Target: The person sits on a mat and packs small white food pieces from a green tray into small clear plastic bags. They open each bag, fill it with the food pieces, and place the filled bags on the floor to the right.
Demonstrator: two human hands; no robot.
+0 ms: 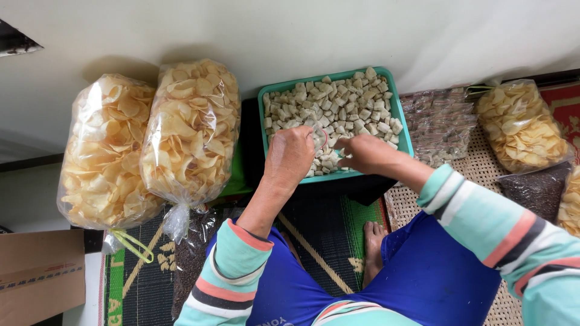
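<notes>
Bent arms — hands over tray

Tray of cut pieces sits centre, against the wall. Both hands, left hand and right hand, over its near edge. Two cracker bags left of tray; another cracker bag far right, packets between.

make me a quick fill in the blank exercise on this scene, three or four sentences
1. Both hands, the left hand and the right hand, work over a ____ coloured tray.
2. The tray holds small pale ____-shaped pieces.
3. Two big clear bags of chips lie to the person's ____.
4. The person's sleeves are ____.

Missing words: green; cube; left; striped
</notes>
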